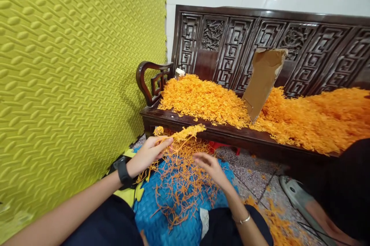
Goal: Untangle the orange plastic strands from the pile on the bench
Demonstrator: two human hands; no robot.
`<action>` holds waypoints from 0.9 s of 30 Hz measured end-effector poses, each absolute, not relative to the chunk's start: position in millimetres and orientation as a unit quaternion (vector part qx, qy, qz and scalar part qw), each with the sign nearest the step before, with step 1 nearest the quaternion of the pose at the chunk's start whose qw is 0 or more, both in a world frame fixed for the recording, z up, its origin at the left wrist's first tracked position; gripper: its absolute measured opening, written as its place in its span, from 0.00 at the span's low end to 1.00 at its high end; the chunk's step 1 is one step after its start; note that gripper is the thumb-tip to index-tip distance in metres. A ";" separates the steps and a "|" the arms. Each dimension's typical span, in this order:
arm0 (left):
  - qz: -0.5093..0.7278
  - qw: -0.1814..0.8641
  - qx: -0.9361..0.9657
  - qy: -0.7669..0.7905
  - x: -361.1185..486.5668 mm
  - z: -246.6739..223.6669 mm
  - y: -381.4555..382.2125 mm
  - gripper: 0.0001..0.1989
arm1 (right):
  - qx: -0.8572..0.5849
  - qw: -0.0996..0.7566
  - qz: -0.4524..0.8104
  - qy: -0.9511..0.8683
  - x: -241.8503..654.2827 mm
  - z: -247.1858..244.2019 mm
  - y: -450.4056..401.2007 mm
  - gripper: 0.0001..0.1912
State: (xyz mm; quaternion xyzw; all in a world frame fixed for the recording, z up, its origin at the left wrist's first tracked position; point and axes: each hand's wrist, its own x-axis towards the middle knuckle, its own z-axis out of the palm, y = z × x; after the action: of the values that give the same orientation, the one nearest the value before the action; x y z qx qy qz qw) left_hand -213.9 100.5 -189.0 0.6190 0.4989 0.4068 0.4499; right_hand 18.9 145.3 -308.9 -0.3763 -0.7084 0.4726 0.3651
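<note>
Yellow mat (63,84): It stood up like a wall on the left, with bumps all over it.
Worktop (162,114): This was a dark wooden bench with a carved back. It carried two big heaps.
Right heap (318,118): Lots of small orange bits lay loose along the seat.
Left heap (205,99): More orange bits were piled beside the arm of the bench.
Blue mat (147,211): It lay low between the person's legs and carried the stringy pile.
Stringy pile (185,184): Thin orange stems lay there in a tangle. No bowl or box could be seen around them.
Cardboard (261,80): It stood tilted between the heaps, a bit like a little wall.
Left hand (153,149): It pinched one end of the orange bunch between thumb and fingers.
Right hand (209,165): Its fingers were loosely spread and bent, near the bunch but not touching it.
Orange bunch (187,132): It was up in the air, in front of the bench. It looked very light and bendy, not slippery, and its thin stems could probably snap. The stem end seemed the best place to hold.
Red thing (215,146): It was under the bench, mostly hidden, so nobody could tell whether it held anything.
White thing (179,71): It sat at the back of the left heap, too small to make out.
</note>
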 end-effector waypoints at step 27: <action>0.181 0.291 0.836 0.429 -199.1 -200.5 92.8 0.20 | -0.369 0.679 0.516 -0.369 30.9 -286.3 104.2 0.13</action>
State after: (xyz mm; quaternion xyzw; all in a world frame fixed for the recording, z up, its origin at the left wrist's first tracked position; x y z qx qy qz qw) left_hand -199.1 92.8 -200.5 0.8356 0.4292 0.1811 0.2911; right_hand 30.9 104.2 -286.3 -0.3694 -0.3693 0.5158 0.6791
